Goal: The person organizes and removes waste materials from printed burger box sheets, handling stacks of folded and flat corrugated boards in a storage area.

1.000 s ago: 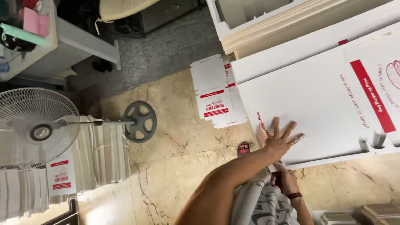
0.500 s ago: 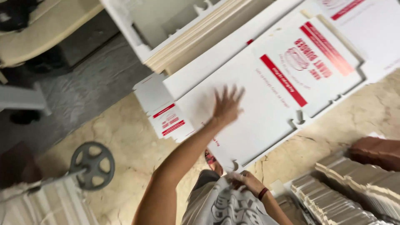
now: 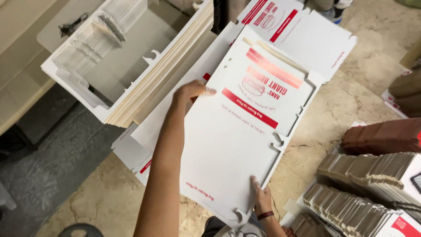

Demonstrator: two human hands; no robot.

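Left hand [image 3: 190, 91] shifted to box blank [image 3: 237, 145] edge

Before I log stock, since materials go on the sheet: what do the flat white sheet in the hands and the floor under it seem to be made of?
The flat box blank looks like thin white paperboard, matte, with red print and die-cut tabs along its edge; the left hand and right hand hold it. The floor looks like polished beige stone or marble tile, veined and slightly glossy, though it could be an imitation.
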